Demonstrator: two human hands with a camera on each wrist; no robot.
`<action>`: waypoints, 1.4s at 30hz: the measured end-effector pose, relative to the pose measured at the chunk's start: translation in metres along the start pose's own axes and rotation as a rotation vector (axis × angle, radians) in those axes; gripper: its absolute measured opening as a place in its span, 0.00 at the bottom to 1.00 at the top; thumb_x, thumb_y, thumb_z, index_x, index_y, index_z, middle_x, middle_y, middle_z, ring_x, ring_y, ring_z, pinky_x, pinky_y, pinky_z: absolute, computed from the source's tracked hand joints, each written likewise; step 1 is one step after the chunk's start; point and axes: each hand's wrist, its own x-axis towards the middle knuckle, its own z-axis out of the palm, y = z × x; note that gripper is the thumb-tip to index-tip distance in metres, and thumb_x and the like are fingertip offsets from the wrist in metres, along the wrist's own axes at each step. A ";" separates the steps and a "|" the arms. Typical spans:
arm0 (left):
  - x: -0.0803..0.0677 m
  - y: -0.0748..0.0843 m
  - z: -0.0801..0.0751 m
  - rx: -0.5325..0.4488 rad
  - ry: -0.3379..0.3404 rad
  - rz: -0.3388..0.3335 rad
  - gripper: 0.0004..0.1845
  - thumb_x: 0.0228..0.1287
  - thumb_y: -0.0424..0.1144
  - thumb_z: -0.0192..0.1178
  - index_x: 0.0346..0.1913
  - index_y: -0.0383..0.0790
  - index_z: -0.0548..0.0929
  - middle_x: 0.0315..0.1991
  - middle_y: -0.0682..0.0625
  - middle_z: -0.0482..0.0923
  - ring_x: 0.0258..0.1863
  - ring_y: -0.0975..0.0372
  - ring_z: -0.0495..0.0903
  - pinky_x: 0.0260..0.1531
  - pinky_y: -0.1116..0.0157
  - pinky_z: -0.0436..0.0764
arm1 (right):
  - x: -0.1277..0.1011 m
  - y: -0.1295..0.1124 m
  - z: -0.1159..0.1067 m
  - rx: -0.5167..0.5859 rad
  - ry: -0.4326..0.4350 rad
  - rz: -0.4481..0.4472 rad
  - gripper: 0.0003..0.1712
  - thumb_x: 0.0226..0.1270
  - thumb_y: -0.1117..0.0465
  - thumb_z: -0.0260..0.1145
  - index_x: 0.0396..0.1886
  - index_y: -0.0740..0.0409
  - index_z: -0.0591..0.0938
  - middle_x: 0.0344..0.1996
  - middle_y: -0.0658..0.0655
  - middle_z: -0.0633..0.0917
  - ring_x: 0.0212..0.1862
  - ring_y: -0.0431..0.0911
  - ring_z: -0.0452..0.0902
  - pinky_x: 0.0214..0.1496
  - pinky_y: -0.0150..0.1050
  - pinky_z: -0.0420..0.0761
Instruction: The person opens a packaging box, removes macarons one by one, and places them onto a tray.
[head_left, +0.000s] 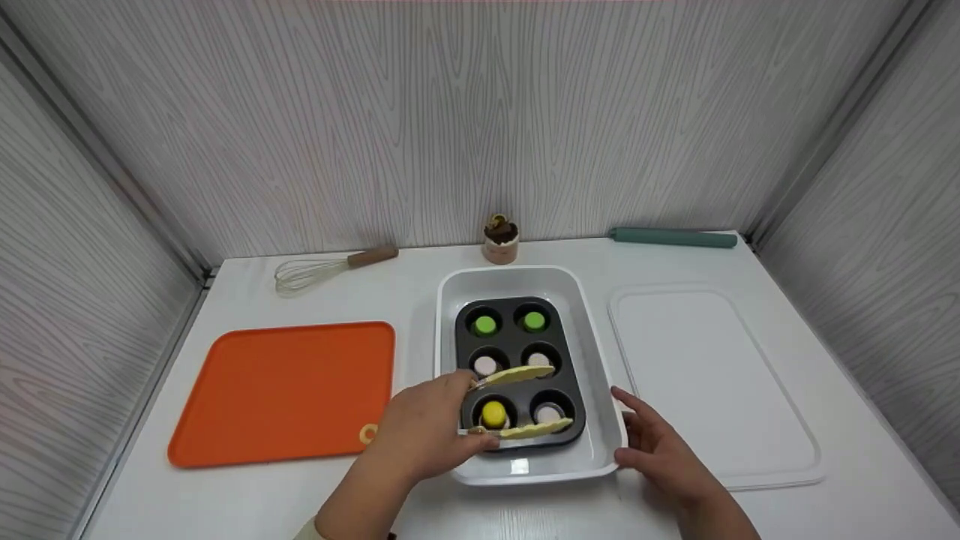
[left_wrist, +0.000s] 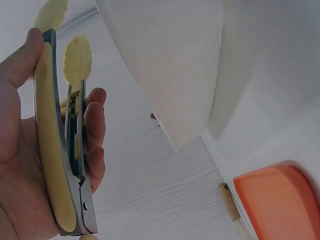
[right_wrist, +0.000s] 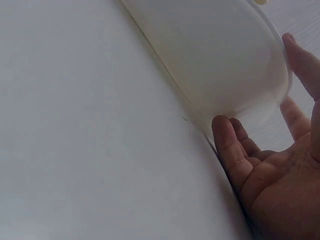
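Note:
My left hand [head_left: 424, 439] grips yellow tongs [head_left: 517, 375], whose two tips are spread on either side of a yellow piece [head_left: 493, 412] in the front-left cup of a dark muffin tin [head_left: 512, 341]. The tin lies in a white dish [head_left: 604, 390]. The back cups hold two green pieces [head_left: 484, 325], and the others hold pale pieces [head_left: 485, 365]. In the left wrist view the thumb and fingers of my left hand [left_wrist: 20, 165] wrap around the handles of the tongs [left_wrist: 55, 150]. My right hand [head_left: 660, 450] rests with relaxed fingers against the dish's front right corner; the right hand [right_wrist: 270, 185] touches the wall of the dish [right_wrist: 215, 55].
An orange mat [head_left: 285, 390] lies left of the dish and a white flat board [head_left: 712, 382] lies to its right. Along the back wall are a whisk [head_left: 322, 268], a small cupcake [head_left: 500, 238] and a teal rod [head_left: 673, 238]. Grey panels close in three sides.

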 end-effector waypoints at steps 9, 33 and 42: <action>0.019 0.009 0.011 0.090 -0.020 0.067 0.33 0.59 0.64 0.75 0.53 0.42 0.78 0.36 0.53 0.83 0.33 0.59 0.81 0.34 0.57 0.81 | 0.000 -0.001 0.001 -0.019 0.002 -0.001 0.53 0.70 0.73 0.70 0.86 0.59 0.50 0.72 0.80 0.65 0.65 0.52 0.78 0.63 0.43 0.82; 0.036 0.024 0.016 0.166 -0.152 -0.015 0.31 0.61 0.64 0.73 0.51 0.41 0.84 0.40 0.48 0.87 0.38 0.54 0.86 0.36 0.53 0.84 | 0.001 -0.001 -0.003 0.000 -0.024 -0.026 0.53 0.72 0.73 0.70 0.86 0.61 0.49 0.71 0.80 0.67 0.62 0.54 0.80 0.61 0.43 0.83; 0.039 0.041 0.005 0.169 -0.204 -0.092 0.25 0.62 0.60 0.74 0.42 0.39 0.85 0.33 0.49 0.85 0.33 0.56 0.84 0.31 0.52 0.84 | 0.001 0.002 -0.003 0.007 -0.048 -0.066 0.52 0.72 0.74 0.68 0.86 0.62 0.49 0.70 0.81 0.66 0.63 0.53 0.79 0.61 0.43 0.82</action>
